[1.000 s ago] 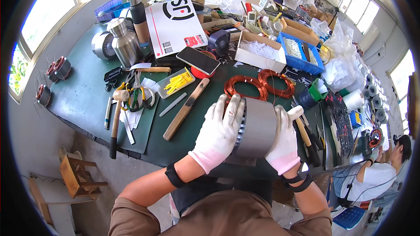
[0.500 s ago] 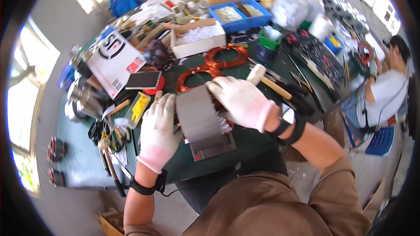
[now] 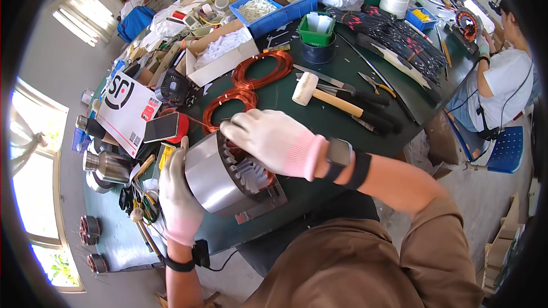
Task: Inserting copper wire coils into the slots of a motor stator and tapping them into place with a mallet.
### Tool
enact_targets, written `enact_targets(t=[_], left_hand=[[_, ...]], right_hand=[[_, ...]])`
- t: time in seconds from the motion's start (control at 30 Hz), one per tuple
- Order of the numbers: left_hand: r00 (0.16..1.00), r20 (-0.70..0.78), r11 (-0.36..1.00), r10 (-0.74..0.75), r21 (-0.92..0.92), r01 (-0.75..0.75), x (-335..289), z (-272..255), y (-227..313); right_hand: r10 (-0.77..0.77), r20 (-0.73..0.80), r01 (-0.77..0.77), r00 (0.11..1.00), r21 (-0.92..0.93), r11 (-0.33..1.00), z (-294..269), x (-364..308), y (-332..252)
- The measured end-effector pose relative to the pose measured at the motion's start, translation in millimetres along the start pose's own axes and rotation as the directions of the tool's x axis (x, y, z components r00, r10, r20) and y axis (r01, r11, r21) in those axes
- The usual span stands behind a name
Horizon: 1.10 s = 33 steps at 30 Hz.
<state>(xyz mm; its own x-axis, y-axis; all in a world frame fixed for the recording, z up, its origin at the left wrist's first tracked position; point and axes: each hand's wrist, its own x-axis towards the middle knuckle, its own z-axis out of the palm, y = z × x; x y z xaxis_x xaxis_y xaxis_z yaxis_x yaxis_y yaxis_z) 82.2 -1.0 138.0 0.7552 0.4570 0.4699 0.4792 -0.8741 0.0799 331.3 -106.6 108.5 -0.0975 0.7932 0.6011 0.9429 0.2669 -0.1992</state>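
Observation:
A grey steel stator core [image 3: 211, 177] lies on its side on a small metal stand [image 3: 268, 202] near the bench's front edge. White insulation strips [image 3: 251, 174] and some copper wire show in the slots at its right end. My left hand [image 3: 181, 199], in a white glove with pink cuff, is pressed along the core's left end. My gloved right hand [image 3: 271, 140] reaches over the far side of the slotted end, fingers curled at the rim; its fingertips are partly hidden. Two copper wire coils [image 3: 231, 102] [image 3: 265, 68] lie just beyond.
Right of the coils lie a white-headed mallet [image 3: 308, 88] and pliers [image 3: 374, 82]. Behind stand a white box of paper strips [image 3: 222, 51] and a blue tray [image 3: 279, 14]. A phone [image 3: 161, 128] and steel flask [image 3: 105, 165] are left. Another person [image 3: 508, 74] works at right.
The core's slotted right end now shows more openly. My right hand has moved along its rim, and my left hand stays on the left end. The whole view has turned and shifted.

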Motion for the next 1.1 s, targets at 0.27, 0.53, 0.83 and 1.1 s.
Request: enact_targets(t=[0.27, 0.53, 0.83, 1.1], left_hand=[[0.790, 0.150, 0.349, -0.594, -0.837, 0.422, -82, 50, 2], [0.755, 0.197, 0.302, -0.626, -0.831, 0.468, -140, 74, -16], [0.799, 0.236, 0.342, -0.553, -0.811, 0.475, -144, 66, -18], [0.662, 0.323, 0.109, -0.676, -0.845, 0.524, -164, 85, -29]], right_hand=[[0.531, 0.219, -0.556, 0.818, 0.539, 0.633, 40, -66, -11], [0.580, 0.170, -0.590, 0.797, 0.425, 0.687, 56, -58, -31], [0.558, 0.337, -0.651, 0.759, 0.352, 0.672, 50, -54, -29], [0.557, 0.224, -0.595, 0.800, 0.413, 0.689, 56, -60, -30]])
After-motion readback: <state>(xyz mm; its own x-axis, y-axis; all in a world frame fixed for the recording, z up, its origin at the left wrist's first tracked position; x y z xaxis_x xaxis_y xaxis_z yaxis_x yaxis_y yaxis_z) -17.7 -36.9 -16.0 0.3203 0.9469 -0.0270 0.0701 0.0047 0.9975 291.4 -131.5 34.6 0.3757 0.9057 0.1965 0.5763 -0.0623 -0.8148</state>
